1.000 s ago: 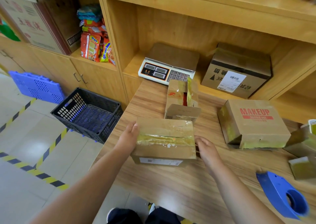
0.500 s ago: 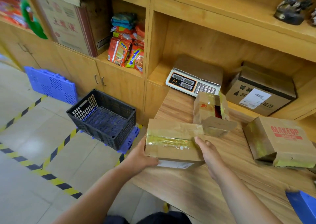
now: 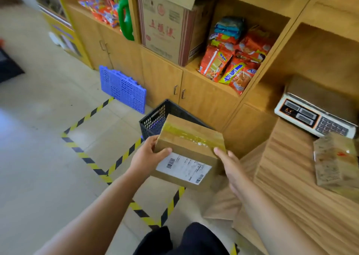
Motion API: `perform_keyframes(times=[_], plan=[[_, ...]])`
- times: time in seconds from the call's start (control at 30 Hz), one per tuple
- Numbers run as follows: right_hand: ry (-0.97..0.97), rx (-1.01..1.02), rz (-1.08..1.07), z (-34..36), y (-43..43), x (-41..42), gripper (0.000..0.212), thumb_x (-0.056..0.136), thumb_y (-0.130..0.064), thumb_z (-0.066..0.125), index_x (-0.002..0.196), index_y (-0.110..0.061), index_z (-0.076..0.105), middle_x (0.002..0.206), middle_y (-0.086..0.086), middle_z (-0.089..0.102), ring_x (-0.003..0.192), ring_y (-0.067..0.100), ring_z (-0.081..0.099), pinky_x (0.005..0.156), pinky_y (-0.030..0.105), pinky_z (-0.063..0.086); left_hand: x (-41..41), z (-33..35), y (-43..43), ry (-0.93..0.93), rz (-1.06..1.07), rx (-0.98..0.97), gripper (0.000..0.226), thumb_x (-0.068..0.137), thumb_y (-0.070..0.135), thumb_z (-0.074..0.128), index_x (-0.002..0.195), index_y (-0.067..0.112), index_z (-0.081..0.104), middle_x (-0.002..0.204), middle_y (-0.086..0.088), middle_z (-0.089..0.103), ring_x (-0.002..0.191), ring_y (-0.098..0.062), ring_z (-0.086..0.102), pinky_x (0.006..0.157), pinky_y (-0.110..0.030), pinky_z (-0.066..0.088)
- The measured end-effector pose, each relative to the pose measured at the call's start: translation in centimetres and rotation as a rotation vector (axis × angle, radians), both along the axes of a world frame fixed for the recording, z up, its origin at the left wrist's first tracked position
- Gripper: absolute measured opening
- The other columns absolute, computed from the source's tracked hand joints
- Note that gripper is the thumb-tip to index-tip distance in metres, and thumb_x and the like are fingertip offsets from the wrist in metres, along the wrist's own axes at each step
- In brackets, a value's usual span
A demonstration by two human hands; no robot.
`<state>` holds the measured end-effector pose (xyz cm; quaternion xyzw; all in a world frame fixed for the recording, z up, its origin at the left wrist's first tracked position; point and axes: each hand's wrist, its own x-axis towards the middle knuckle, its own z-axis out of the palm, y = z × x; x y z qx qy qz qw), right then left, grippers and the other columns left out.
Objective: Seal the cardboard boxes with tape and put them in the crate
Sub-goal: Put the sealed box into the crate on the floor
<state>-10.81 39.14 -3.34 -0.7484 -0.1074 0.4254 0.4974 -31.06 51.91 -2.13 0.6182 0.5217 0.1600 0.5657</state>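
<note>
– Since a second ago the taped box (image 3: 191, 144) has left the worktop (image 3: 291, 177). It lay flat there between the hands, and now it hangs off the worktop's left edge, above the floor (image 3: 48, 157).

– Who carries it?

– Both hands. The left hand (image 3: 147, 155) grips the left end, thumb curled over the near face beside the shipping label (image 3: 182, 168), and its other fingers are hidden behind the cardboard. The right hand (image 3: 231, 169) lies against the right end with its fingers (image 3: 218, 150) fairly straight, one tip on the top corner by the tape (image 3: 186, 134). It presses rather than wraps.

– And the crate?

– The crate (image 3: 155, 118) stands on the floor against the cupboards, directly beyond the box and partly hidden by it. Only its left corner and part of its rim show, so what lies inside cannot be told.

– What does the coming move turn on?

– The box's long axis runs hand to hand, with the tape strip along it and the labelled face tipped towards the person. The crate lies ahead of the fingers and below them, slightly to the left, so the left hand is the nearer one. The box probably needs to go forward and down over the near rim. An opened box (image 3: 334, 161) by the weighing scale (image 3: 314, 114) looks unsealed.
</note>
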Motion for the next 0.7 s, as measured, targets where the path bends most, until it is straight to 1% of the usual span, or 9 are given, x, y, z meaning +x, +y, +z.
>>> perform_keyframes(times=[0.03,0.1,0.17,0.27,0.33,0.43,0.57,0.63,0.7], plan=[[0.005,0.002,-0.008,-0.2,1.2,-0.6,0.034,0.088,-0.046,0.059,0.114,-0.025,0.055,0.100,-0.013,0.060,0.089,0.000,0.053,0.066,0.021,0.038,-0.4,-0.1,1.2,0.021,0.022,-0.005,0.027,0.081,0.041,0.069,0.098,0.046,0.049,0.091,0.017,0.067,0.079,-0.004,0.067,0.071,-0.033,0.056],[0.018,0.000,-0.012,-0.6,3.6,-1.2,0.032,0.089,-0.046,0.058,0.113,-0.026,0.055,0.099,-0.013,0.061,0.089,0.000,0.054,0.066,0.022,0.038,-0.9,-0.8,3.4,0.024,0.060,-0.045,0.020,0.081,0.044,0.067,0.092,0.045,0.051,0.089,0.015,0.069,0.079,-0.008,0.068,0.074,-0.038,0.057],[0.010,0.000,-0.019,-1.3,5.8,-1.3,0.031,0.089,-0.045,0.058,0.114,-0.026,0.054,0.099,-0.014,0.060,0.089,-0.001,0.053,0.066,0.021,0.037,-0.9,-1.8,5.4,0.021,0.091,-0.090,0.017,0.081,0.043,0.067,0.092,0.041,0.055,0.089,0.012,0.071,0.082,-0.012,0.070,0.080,-0.044,0.056],[0.016,-0.012,-0.028,-2.7,8.9,-0.7,0.032,0.089,-0.042,0.059,0.115,-0.024,0.050,0.099,-0.010,0.059,0.090,0.001,0.052,0.066,0.022,0.037,-0.2,-3.4,8.4,0.043,0.124,-0.107,0.019,0.080,0.044,0.068,0.095,0.036,0.060,0.089,0.011,0.072,0.083,-0.013,0.070,0.082,-0.045,0.056],[0.030,-0.017,-0.057,-3.8,10.9,-0.2,0.024,0.091,-0.036,0.058,0.110,-0.023,0.051,0.094,-0.009,0.059,0.086,0.002,0.052,0.064,0.022,0.036,0.5,-4.2,10.7,0.075,0.112,-0.094,0.017,0.079,0.046,0.068,0.092,0.037,0.062,0.088,0.010,0.072,0.081,-0.013,0.070,0.080,-0.045,0.056],[0.064,-0.027,-0.086,-5.5,14.9,0.9,0.003,0.093,-0.023,0.054,0.094,-0.024,0.051,0.089,-0.006,0.058,0.080,0.003,0.052,0.062,0.022,0.035,1.9,-5.5,15.0,0.146,0.103,-0.047,0.014,0.078,0.048,0.066,0.086,0.038,0.060,0.080,0.012,0.071,0.071,-0.008,0.069,0.075,-0.043,0.058],[0.079,-0.073,-0.081,-7.7,22.0,2.6,0.025,0.085,0.002,0.047,0.093,-0.022,0.050,0.089,0.002,0.058,0.081,0.013,0.053,0.061,0.027,0.040,5.2,-7.0,22.4,0.253,0.164,-0.023,0.029,0.077,0.049,0.068,0.087,0.036,0.044,0.080,0.016,0.064,0.073,-0.008,0.065,0.073,-0.039,0.055],[0.062,-0.124,-0.060,-8.7,24.9,3.5,0.033,0.080,0.006,0.048,0.097,-0.022,0.051,0.091,0.004,0.059,0.084,0.017,0.056,0.060,0.029,0.043,6.9,-7.9,25.6,0.321,0.149,-0.031,0.032,0.076,0.052,0.066,0.089,0.033,0.043,0.079,0.012,0.064,0.072,-0.010,0.063,0.067,-0.035,0.054],[0.045,-0.150,-0.056,-9.9,27.5,4.5,0.035,0.083,0.003,0.052,0.106,-0.023,0.052,0.094,0.002,0.062,0.086,0.016,0.058,0.062,0.029,0.045,8.4,-9.1,28.5,0.361,0.130,-0.041,0.033,0.077,0.053,0.063,0.088,0.031,0.041,0.078,0.009,0.063,0.069,-0.010,0.062,0.059,-0.030,0.049]])
